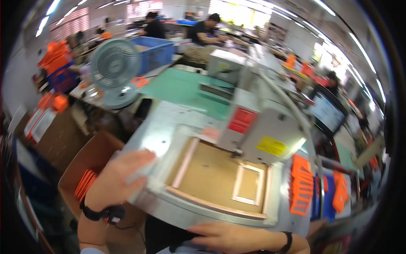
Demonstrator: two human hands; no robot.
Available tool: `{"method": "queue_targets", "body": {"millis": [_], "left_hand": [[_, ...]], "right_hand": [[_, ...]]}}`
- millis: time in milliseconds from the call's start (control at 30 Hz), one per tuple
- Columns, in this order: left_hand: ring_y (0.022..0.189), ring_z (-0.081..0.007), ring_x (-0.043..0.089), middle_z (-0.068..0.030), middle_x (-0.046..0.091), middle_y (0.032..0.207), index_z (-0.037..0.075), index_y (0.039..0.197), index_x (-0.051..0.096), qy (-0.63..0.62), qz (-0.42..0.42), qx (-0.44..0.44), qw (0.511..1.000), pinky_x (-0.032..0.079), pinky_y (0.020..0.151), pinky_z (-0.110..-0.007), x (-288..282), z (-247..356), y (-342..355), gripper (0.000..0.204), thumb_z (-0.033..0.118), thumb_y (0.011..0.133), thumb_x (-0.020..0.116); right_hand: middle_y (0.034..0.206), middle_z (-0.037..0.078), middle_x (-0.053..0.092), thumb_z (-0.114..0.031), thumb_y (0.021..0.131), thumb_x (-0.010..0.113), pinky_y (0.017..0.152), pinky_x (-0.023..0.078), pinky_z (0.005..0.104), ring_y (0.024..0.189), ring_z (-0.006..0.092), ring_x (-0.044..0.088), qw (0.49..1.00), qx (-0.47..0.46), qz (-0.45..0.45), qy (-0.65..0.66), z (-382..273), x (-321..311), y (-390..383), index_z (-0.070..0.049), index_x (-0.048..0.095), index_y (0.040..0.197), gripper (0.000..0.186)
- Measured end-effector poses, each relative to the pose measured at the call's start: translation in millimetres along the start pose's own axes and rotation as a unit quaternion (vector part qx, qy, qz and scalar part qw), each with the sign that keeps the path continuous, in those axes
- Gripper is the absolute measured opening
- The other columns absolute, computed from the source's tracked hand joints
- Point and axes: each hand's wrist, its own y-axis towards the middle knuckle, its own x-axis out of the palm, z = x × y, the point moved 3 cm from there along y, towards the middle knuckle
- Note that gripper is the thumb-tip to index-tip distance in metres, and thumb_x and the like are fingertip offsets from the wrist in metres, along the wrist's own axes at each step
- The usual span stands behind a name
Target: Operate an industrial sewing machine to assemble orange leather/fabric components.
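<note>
Clock positions are taken from the middle of the head view. We note the left hand [114,182] at 8 o'clock, blurred, thumb standing away from the extended fingers, which point toward 2 o'clock. It is over the near-left edge of the grey table [163,209]; we cannot tell whether it touches. Just beside it, between 8 and 9 o'clock, we see a cardboard box [95,152] with thin orange pieces [86,184] standing inside.

We find the right hand [228,237] near 6 o'clock, fingers stretched toward 9 o'clock and slightly spread, below the table's near edge; we cannot tell what, if anything, it touches.

The nearest work, a tan board [207,169] edged with pale strips, lies on the table between 5 and 6 o'clock. A small white rectangle [237,183] sits on its right part, below the head of a grey machine [268,133] at 3 o'clock.

At 4 o'clock we record a slatted orange stack [301,186]; at 10, a fan [114,65]; at 11, a green mat [177,91].
</note>
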Motion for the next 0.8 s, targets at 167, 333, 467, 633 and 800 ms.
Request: {"method": "queue_targets", "body": {"millis": [167,333,467,633,800], "left_hand": [[0.143,-0.0383,0.035,-0.0193,0.037,0.152,0.009,0.146,0.044,0.020,-0.286,0.245,0.926,0.033,0.114,-0.055,106.3,69.8,72.9,0.056,0.018,0.094,0.061],[0.148,-0.0370,0.026,-0.0196,0.027,0.159,0.014,0.152,0.036,0.107,-0.337,0.306,0.884,0.027,0.112,-0.067,192.5,78.4,102.6,0.061,0.036,0.098,0.055],[0.147,-0.0338,0.028,-0.0170,0.032,0.158,0.016,0.151,0.038,0.167,-0.341,0.254,0.889,0.024,0.114,-0.066,181.1,48.4,107.6,0.068,0.045,0.093,0.061],[0.139,-0.0323,0.040,-0.0155,0.048,0.146,0.010,0.138,0.053,0.305,-0.214,0.203,0.905,0.024,0.115,-0.062,142.9,5.8,123.9,0.066,0.040,0.082,0.070],[0.131,-0.0346,0.047,-0.0158,0.057,0.133,0.005,0.127,0.059,0.231,-0.210,0.143,0.939,0.031,0.112,-0.058,110.3,-24.1,130.4,0.050,0.022,0.081,0.070]], "right_hand": [[0.130,0.025,0.056,-0.012,0.092,0.061,0.091,0.050,0.0455,0.108,0.0411,0.059,0.996,0.002,-0.042,0.083,-47.5,-2.7,-29.5,0.002,0.060,0.118,0.029],[0.103,0.012,0.066,-0.013,0.090,0.068,0.080,0.054,0.0361,0.091,0.0269,0.066,0.973,0.229,0.009,-0.030,-34.9,-20.5,-130.6,-0.005,0.066,0.115,0.026],[0.099,0.015,0.060,-0.016,0.084,0.073,0.080,0.050,0.0390,0.096,0.0324,0.063,0.733,0.606,0.275,-0.140,-27.4,-69.5,-230.6,-0.004,0.065,0.109,0.029],[0.106,0.016,0.055,-0.015,0.078,0.077,0.082,0.050,0.0386,0.099,0.0325,0.061,0.683,0.556,0.354,-0.314,-16.5,-98.6,-310.8,-0.005,0.059,0.119,0.046],[0.107,0.014,0.053,-0.013,0.074,0.080,0.083,0.050,0.0371,0.100,0.0298,0.059,0.707,0.591,0.344,-0.181,-3.8,-110.0,-307.6,-0.004,0.056,0.115,0.049]]}}
